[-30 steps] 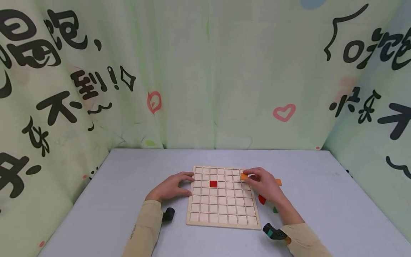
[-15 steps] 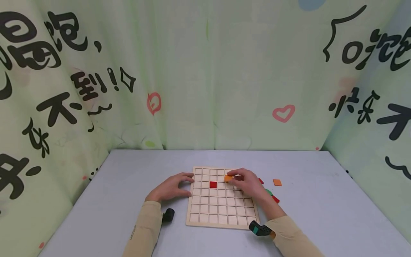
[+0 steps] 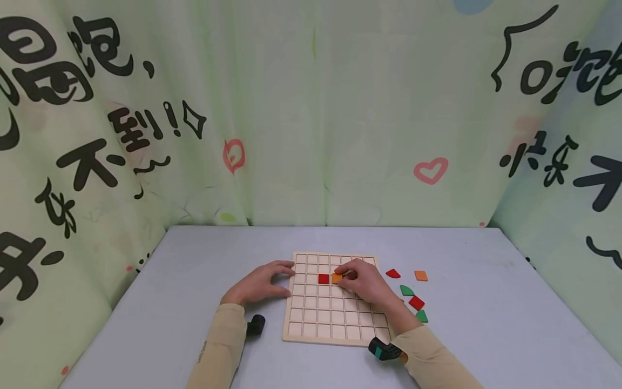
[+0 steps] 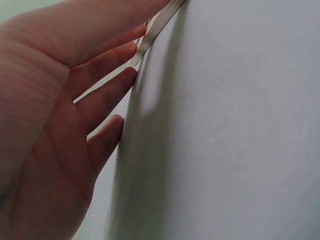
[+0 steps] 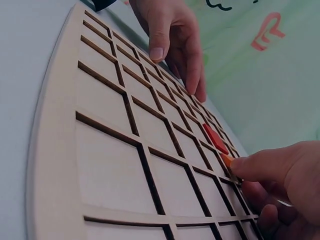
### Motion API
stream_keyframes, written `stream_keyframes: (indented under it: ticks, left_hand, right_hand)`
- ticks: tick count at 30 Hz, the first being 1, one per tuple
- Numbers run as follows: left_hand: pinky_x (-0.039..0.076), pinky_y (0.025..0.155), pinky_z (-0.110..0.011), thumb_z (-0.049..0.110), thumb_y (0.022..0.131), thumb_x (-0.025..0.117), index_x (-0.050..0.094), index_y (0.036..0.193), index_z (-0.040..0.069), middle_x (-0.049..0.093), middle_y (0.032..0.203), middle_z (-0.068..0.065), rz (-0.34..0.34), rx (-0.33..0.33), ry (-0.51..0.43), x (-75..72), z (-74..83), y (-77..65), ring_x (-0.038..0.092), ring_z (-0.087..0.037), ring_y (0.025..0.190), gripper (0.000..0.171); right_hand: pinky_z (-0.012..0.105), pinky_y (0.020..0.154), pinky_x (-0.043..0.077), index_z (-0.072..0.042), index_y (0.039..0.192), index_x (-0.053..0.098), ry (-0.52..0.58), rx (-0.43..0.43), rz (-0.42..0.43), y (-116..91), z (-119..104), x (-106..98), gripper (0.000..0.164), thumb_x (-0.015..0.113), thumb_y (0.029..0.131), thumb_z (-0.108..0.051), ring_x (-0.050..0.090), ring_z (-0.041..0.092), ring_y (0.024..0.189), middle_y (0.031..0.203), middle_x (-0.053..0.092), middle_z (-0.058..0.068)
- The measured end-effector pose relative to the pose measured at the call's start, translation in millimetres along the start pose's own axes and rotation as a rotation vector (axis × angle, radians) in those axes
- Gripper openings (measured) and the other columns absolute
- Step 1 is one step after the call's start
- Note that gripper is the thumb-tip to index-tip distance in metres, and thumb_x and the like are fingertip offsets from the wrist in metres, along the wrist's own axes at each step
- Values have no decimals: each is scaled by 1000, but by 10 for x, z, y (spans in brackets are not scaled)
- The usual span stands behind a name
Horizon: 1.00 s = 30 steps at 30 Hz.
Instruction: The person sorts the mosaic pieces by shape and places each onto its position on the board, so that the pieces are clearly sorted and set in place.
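Note:
A wooden grid board (image 3: 311, 316) lies on the table with a red square tile (image 3: 323, 279) in one of its cells. My right hand (image 3: 365, 282) pinches an orange square tile (image 3: 336, 279) between thumb and fingers, over the cell just right of the red one. In the right wrist view the orange tile (image 5: 227, 160) is at the thumb tip, beside the red tile (image 5: 215, 138); whether it sits fully in the cell I cannot tell. My left hand (image 3: 259, 282) rests at the board's left edge, fingers spread and relaxed; the left wrist view shows its fingertips (image 4: 131, 75) by that edge.
Right of the board lie loose pieces: a red piece (image 3: 393, 273), an orange square (image 3: 420, 275), a green piece (image 3: 406, 290), a red square (image 3: 416, 302) and another green piece (image 3: 421, 316). A printed curtain (image 3: 286, 108) hangs behind the table (image 3: 194, 254).
My right hand has carried the orange tile leftward across the board, from its upper right part to beside the red tile. The loose pieces on the right have come into view. My left hand stays put.

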State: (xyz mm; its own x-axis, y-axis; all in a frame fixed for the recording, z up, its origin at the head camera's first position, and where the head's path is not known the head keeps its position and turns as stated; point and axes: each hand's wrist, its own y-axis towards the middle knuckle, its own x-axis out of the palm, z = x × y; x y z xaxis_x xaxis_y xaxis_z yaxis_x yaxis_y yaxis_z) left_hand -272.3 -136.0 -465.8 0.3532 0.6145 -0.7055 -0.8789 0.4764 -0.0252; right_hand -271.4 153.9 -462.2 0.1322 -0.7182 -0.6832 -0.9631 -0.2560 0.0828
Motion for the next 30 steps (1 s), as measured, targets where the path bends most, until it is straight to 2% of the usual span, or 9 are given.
stream_keyframes:
  ticks: [7, 17, 30]
  left_hand:
    - [33, 114, -44, 22, 83, 80, 64, 126, 10, 46, 148, -1, 0, 3, 6, -4, -8, 7, 35, -26, 141, 47]
    - [33, 114, -44, 22, 82, 80, 64, 126, 10, 46, 148, -1, -1, 2, -3, -4, -16, -1, 35, -26, 141, 48]
    - [33, 114, -44, 20, 83, 79, 64, 125, 9, 45, 148, -2, -1, -3, -8, 2, 15, -6, 35, -26, 141, 46]
  right_hand:
    - [29, 73, 50, -10, 104, 75, -56, -38, -6, 1, -17, 6, 19, 72, 85, -6, 54, 12, 80, 100, 65, 0]
    - [28, 73, 49, -11, 102, 76, -92, -58, -7, 3, -38, 20, 18, 74, 84, -7, 53, 13, 80, 99, 65, -2]
    - [28, 71, 48, -12, 99, 76, -114, -48, 8, 27, -12, 42, 16, 75, 84, -8, 51, 13, 78, 95, 64, -4]
